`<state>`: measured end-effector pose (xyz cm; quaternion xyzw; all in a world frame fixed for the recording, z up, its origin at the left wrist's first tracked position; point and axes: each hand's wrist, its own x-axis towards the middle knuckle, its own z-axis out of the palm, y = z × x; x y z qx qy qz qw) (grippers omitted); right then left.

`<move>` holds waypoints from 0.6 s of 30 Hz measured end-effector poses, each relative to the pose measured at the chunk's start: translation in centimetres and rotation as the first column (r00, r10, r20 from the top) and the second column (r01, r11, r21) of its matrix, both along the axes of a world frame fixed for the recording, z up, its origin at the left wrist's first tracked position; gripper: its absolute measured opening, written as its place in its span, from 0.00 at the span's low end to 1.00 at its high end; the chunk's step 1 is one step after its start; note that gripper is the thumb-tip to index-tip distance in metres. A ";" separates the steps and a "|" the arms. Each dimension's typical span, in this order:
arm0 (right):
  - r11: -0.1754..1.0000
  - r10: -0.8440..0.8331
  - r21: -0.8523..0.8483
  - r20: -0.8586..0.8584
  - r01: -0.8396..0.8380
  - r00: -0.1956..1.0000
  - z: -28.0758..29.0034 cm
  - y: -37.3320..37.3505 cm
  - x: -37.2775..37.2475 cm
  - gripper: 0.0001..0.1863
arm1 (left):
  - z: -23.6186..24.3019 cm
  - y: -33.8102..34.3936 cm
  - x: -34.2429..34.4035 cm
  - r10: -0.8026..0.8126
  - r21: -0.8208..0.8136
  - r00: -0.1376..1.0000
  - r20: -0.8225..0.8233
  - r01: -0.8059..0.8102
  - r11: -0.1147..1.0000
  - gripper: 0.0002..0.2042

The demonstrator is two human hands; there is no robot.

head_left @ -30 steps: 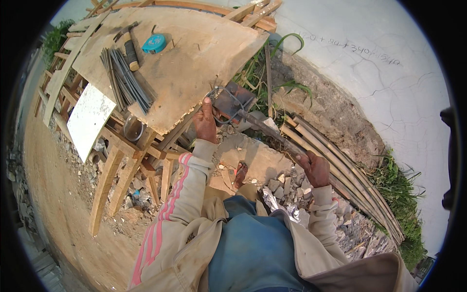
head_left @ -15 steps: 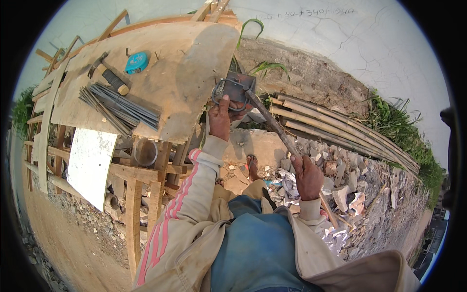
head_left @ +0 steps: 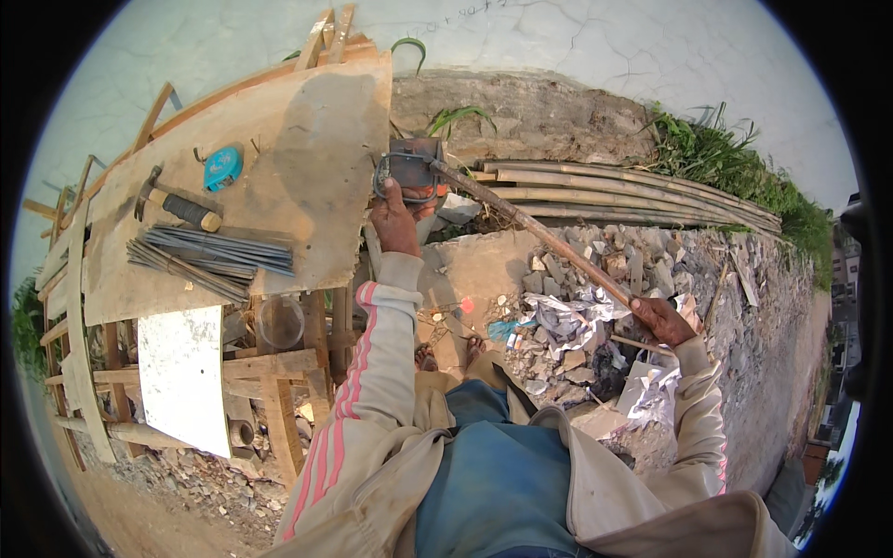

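Observation:
At the right end of the plywood-topped bench, my left hand (head_left: 397,223) is closed on a bent steel rod (head_left: 379,175), thumb up. The rod forms a loop over a dark metal plate (head_left: 415,166). Out to the right, my right hand (head_left: 662,321) grips the end of a long rusty bar (head_left: 535,226). The bar's far end meets the plate's right side, next to the rod; the exact contact is too small to tell. My left fingers are partly hidden below the plate.
On the plywood (head_left: 321,214) lie a hammer (head_left: 186,210), a turquoise tape measure (head_left: 222,168) and a bundle of cut steel rods (head_left: 219,253). Bamboo poles (head_left: 595,195) lie along the wall. Broken rubble (head_left: 577,335) with crumpled sheeting covers ground at right. A white panel (head_left: 181,372) leans below the bench.
My right hand has swung the bar outward to the right, its arm now stretched further from my body. My left hand stays on the rod at the plate. The whole view has shifted.

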<state>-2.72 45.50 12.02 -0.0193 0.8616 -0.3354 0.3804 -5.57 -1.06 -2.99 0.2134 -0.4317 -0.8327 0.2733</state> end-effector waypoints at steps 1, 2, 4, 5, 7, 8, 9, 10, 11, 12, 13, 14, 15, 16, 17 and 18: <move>0.999 0.046 -0.027 -0.026 -0.046 0.999 0.4 0.6 -0.3 0.36 | -0.1 0.1 0.0 0.002 0.001 1.000 -0.020 -0.002 1.000 0.24; 0.995 0.090 0.048 -0.108 -0.086 0.990 1.0 1.0 -0.2 0.36 | -0.1 0.1 0.0 0.007 0.006 0.999 -0.033 -0.007 1.000 0.24; 0.972 0.218 0.143 -0.278 -0.184 0.935 1.4 0.9 -0.3 0.36 | -0.3 0.2 0.0 0.012 0.028 1.000 -0.020 -0.012 1.000 0.24; 0.972 0.212 0.148 -0.246 -0.180 0.946 1.5 0.6 -0.1 0.36 | -0.4 0.1 0.1 0.011 0.036 1.000 -0.013 -0.011 0.999 0.25; 0.975 0.210 0.119 -0.240 -0.186 0.948 1.4 -0.2 0.5 0.36 | -0.7 0.0 -0.2 0.015 0.044 1.000 -0.021 -0.014 0.999 0.25; 0.972 0.218 0.142 -0.259 -0.186 0.941 1.3 -0.4 0.9 0.36 | -0.9 0.0 -0.3 0.009 0.061 1.000 -0.021 -0.007 0.998 0.25; 0.973 0.220 0.140 -0.299 -0.185 0.929 1.1 -0.6 1.2 0.36 | -1.0 -0.2 -0.4 0.005 0.060 1.000 -0.028 -0.004 0.998 0.25; 0.974 0.220 0.125 -0.339 -0.188 0.915 0.7 -0.8 1.7 0.36 | -1.1 -0.3 -0.4 0.002 0.065 1.000 -0.009 -0.001 0.998 0.25; 0.976 0.217 0.109 -0.374 -0.190 0.902 0.3 -0.8 2.1 0.36 | -1.2 -0.4 -0.4 -0.021 0.043 0.999 -0.031 0.022 0.999 0.25; 0.983 0.181 0.069 -0.342 -0.167 0.922 -0.1 -0.8 2.6 0.36 | -1.1 -0.6 -0.3 -0.038 0.030 0.999 -0.032 0.039 0.999 0.24; 0.981 0.189 0.114 -0.389 -0.156 0.902 -0.5 -0.8 3.0 0.35 | -1.1 -0.8 -0.1 -0.056 0.021 0.998 -0.009 0.056 0.998 0.24; 0.978 0.192 0.156 -0.426 -0.137 0.884 -0.8 -0.8 3.6 0.35 | -1.0 -1.0 0.2 -0.085 0.022 0.996 0.005 0.084 0.996 0.24; 0.976 0.190 0.182 -0.464 -0.117 0.865 -1.1 -0.9 4.3 0.35 | -0.9 -1.3 0.5 -0.121 0.027 0.992 0.039 0.120 0.992 0.23; 0.977 0.195 0.186 -0.550 -0.109 0.812 -1.3 -1.3 5.1 0.36 | -0.8 -1.4 0.6 -0.156 0.020 0.987 0.045 0.155 0.988 0.23; 0.979 0.166 0.194 -0.583 -0.062 0.796 -1.5 -1.9 6.1 0.35 | -0.6 -1.5 0.7 -0.174 0.032 0.983 0.065 0.173 0.984 0.23; 0.982 0.133 0.186 -0.610 -0.021 0.781 -1.7 -2.7 7.5 0.35 | -0.6 -1.6 0.9 -0.193 0.031 0.979 0.062 0.191 0.981 0.23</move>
